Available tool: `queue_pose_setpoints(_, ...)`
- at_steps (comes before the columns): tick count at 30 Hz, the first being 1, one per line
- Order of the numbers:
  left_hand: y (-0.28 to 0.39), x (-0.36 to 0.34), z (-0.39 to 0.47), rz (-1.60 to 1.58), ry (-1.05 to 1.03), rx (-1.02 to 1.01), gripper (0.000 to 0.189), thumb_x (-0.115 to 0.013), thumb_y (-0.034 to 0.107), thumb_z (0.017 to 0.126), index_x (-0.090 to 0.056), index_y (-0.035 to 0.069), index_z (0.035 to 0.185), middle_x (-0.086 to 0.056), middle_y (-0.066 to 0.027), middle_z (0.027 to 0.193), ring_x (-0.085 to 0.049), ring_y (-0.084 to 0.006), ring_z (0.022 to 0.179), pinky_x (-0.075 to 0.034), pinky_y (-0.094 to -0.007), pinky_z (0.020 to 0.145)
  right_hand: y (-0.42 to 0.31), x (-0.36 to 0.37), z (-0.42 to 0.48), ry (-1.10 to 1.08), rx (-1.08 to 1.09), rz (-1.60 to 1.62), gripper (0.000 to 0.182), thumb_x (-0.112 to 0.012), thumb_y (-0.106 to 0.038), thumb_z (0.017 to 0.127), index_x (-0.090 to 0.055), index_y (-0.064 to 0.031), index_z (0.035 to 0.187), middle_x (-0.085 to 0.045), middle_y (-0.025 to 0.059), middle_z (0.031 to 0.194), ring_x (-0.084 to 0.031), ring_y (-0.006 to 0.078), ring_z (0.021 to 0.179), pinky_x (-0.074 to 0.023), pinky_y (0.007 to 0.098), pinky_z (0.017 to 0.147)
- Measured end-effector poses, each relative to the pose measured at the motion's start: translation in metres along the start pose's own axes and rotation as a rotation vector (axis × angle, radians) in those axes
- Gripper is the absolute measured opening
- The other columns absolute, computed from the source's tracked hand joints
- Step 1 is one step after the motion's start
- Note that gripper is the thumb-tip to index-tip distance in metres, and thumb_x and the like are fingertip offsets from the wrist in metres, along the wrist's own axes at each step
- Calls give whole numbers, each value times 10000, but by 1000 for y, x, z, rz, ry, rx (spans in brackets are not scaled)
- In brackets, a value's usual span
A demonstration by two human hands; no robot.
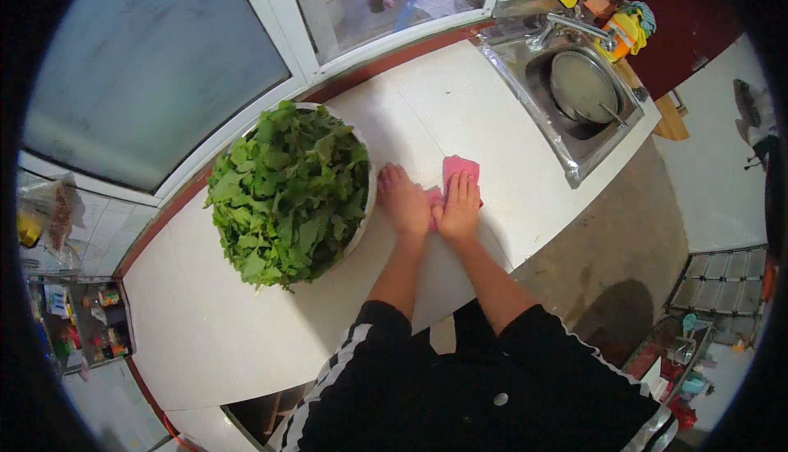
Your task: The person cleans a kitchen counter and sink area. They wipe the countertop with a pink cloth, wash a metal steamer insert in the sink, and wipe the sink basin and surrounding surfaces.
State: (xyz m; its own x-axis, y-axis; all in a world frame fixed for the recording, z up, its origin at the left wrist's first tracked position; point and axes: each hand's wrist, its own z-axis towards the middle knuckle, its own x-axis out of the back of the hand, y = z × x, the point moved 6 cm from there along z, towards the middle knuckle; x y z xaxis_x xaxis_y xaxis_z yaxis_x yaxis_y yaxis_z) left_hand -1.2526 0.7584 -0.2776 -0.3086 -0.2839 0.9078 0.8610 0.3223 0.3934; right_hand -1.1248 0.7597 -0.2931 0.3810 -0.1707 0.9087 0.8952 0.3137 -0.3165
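Note:
Both of my hands press down on a pink cloth [461, 165] lying on the white countertop [492, 205]. My left hand [403, 199] rests flat beside the rim of a large round basin, with a bit of the cloth showing under its fingers. My right hand [458, 205] lies flat on the cloth's other part, fingers pointing towards the window side. The basin is heaped with leafy greens [289, 199], which hide most of it; only its pale rim [372, 187] shows.
At the right, a steel sink [628, 104] under a tap [578, 24] holds a round metal pot [582, 85]. Yellow and orange cloths or gloves [628, 30] sit behind it. A white-framed window [298, 76] borders the counter; shelves with small items [98, 322] stand at the left.

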Motion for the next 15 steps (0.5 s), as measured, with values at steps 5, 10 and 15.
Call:
queue_pose_setpoints(5,14,-19,16,-63,57,-29,608,-567,269,808,-387,-100,1256,-354,-261,1350,-297,-383,1284,-195,-456,1095,27,4,28,66,-93,-21,801,-584,-388,749,-312,98,1325,-300,291,1384,-267,417,1301,-170,487,1089)
queue_pose_setpoints(10,36,-25,31,-108,175,-29,723,-603,364,779,-373,-134,1249,-342,-296,1346,-291,-404,1281,-177,-458,1098,66,8,74,89,-185,-12,937,-664,-470,652,-324,89,1323,-303,277,1388,-251,405,1312,-166,485,1090)
queue_pose_setpoints(15,57,-40,69,-103,186,113,779,-590,423,787,-348,-144,1263,-323,-313,1347,-274,-425,1280,-167,-468,1092,88,-7,137,-23,-148,56,989,-689,-460,623,-286,92,1338,-269,273,1406,-227,386,1327,-131,468,1107)
